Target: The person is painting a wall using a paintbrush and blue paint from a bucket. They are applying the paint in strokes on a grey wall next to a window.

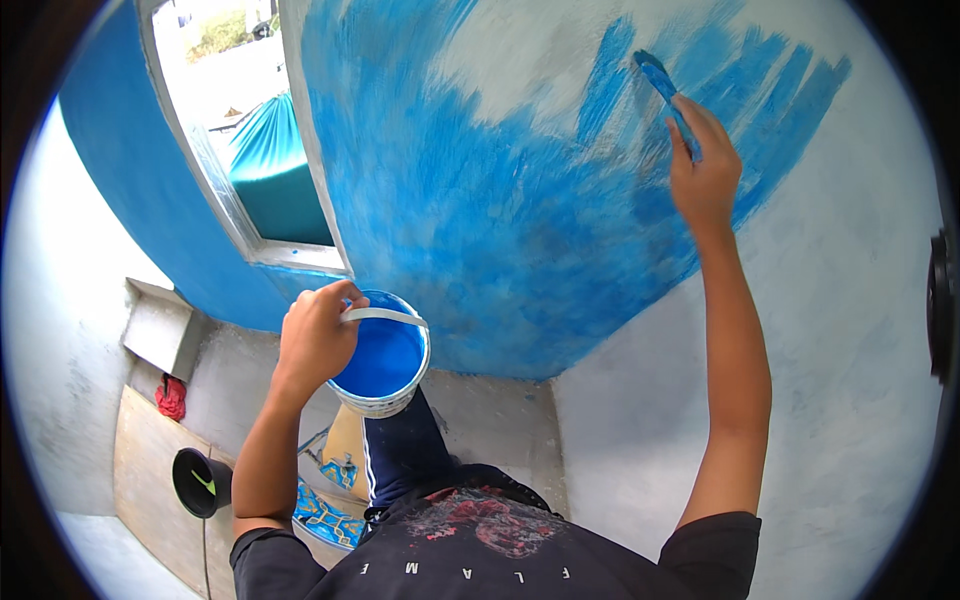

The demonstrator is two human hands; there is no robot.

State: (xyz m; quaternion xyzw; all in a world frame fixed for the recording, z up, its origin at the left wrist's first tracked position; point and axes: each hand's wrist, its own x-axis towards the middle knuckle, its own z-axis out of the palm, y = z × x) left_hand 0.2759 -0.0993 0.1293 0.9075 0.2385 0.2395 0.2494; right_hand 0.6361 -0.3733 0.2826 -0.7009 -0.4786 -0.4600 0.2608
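Note:
My right hand [706,170] is closed around the handle of a paintbrush [660,82], whose bristles touch the wall at the upper right. Blue strokes cover much of this wall [470,230], with pale patches showing at the top and to the right. Low on the left, my left hand [322,335] grips the white handle of a paint bucket [380,404]. Bright blue paint [378,355] lies inside the bucket, which hangs in front of my legs. How far the bristles are loaded with paint cannot be seen.
A window opening [300,255] with a pale frame is at the upper left, a green cloth [270,170] beyond it. On the lower left are a black bucket [190,482], a red bundle [171,398] and a concrete step [160,330]. An unpainted pale wall [640,400] stands at right.

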